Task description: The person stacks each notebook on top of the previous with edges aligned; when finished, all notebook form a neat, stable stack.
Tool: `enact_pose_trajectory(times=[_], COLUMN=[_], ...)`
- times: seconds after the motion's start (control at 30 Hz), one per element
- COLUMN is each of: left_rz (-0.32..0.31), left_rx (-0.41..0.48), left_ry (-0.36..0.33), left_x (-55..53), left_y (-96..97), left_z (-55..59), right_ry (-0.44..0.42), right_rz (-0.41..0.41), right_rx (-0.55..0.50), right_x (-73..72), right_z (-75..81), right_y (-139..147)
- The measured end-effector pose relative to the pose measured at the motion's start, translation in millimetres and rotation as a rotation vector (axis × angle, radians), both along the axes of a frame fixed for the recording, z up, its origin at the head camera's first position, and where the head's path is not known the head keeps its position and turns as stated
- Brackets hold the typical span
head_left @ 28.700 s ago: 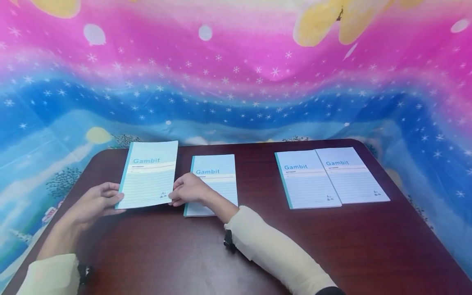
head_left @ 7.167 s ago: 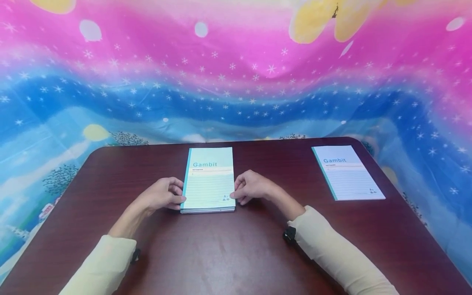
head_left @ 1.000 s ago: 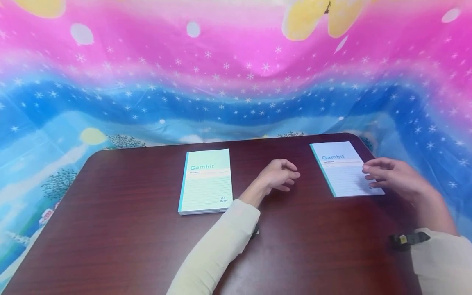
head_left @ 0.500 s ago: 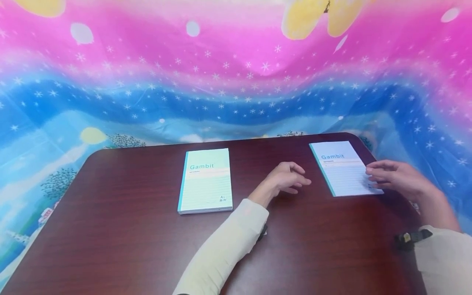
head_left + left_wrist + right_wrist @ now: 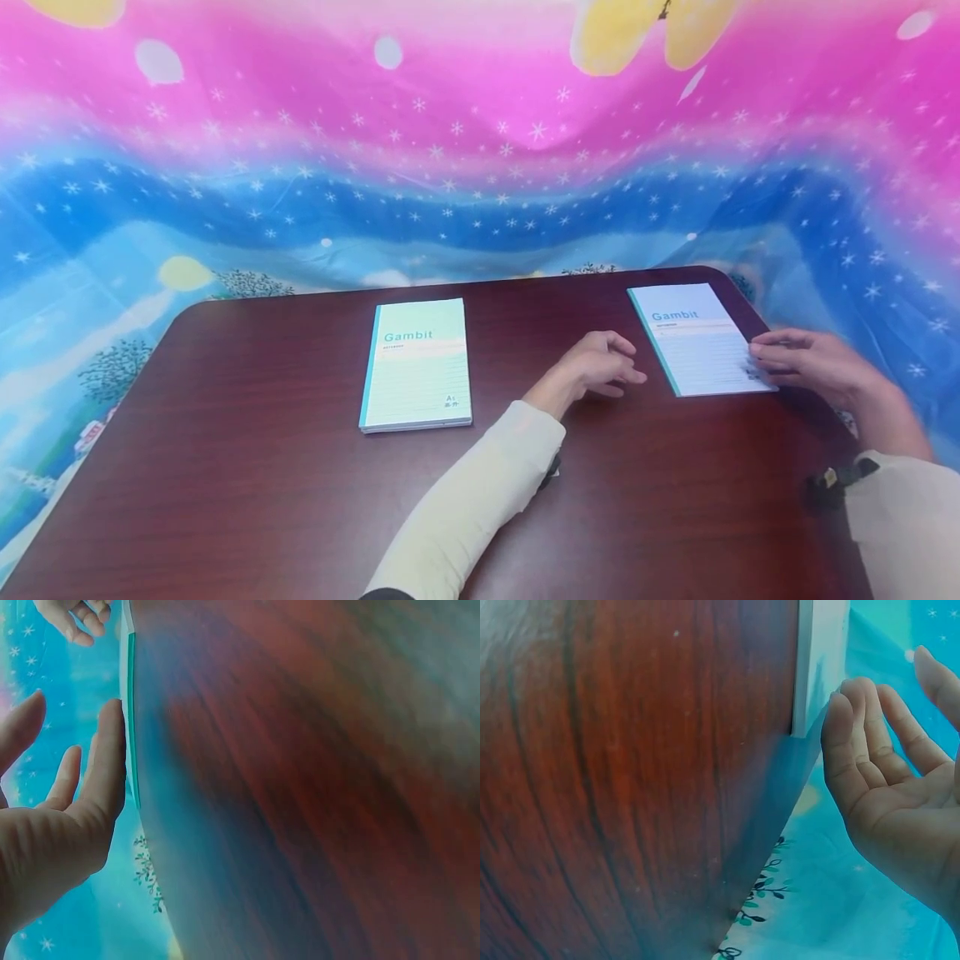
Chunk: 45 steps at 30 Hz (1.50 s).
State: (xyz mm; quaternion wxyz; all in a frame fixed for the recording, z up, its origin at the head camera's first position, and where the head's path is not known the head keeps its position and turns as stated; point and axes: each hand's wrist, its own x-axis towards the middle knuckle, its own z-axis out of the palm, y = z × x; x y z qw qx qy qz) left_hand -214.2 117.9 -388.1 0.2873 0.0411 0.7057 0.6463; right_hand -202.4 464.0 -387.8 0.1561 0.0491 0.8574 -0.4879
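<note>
A white "Gambit" notebook (image 5: pixel 686 354) with a green spine lies flat at the table's right end. Just left of its spine, my left hand (image 5: pixel 600 367) hovers with fingers loosely extended and nothing in them. In the left wrist view the notebook's green spine (image 5: pixel 133 712) runs right beside those fingertips. My right hand (image 5: pixel 821 371) is at the notebook's right edge, its fingertips overlapping the lower right corner in the head view. The fingers of the right hand (image 5: pixel 889 772) are gently bent, with the notebook's pale edge (image 5: pixel 819 667) close by.
A neat stack of matching Gambit notebooks (image 5: pixel 420 375) lies left of the middle on the dark reddish-brown table (image 5: pixel 247 458). Behind the table hangs a pink and blue patterned cloth (image 5: pixel 420 183). The table's right edge runs under the right forearm.
Much earlier, notebooks lay spread out; later they were stacked in the middle, one left at right. Over the last second my left hand has drifted right toward that notebook; the right hand shifted slightly.
</note>
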Motion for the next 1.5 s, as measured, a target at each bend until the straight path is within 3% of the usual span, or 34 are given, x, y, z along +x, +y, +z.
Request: enact_pose_trajectory(times=[0.47,0.9,1.27,1.5], left_rz=[0.045,0.046,0.079,0.185], left_rx=[-0.030,0.078,0.100,0.130], left_ry=[-0.051,-0.126,-0.119,-0.137], left_x=[3.5,1.7,6.4,7.2], left_y=[23.5,36.0,41.4,45.9], left_z=[-4.3,-8.3,-9.6,-2.7], right_ry=[-0.015,-0.022,-0.061,-0.088], right_rz=[-0.025,-0.011,-0.011,0.003], right_rx=[-0.023,0.015,-0.031,0.027], right_x=[-1.0,0.5,-1.3,-3.5], right_z=[-6.3,-6.3,-6.9,-5.2], right_y=[9,11,1,-5])
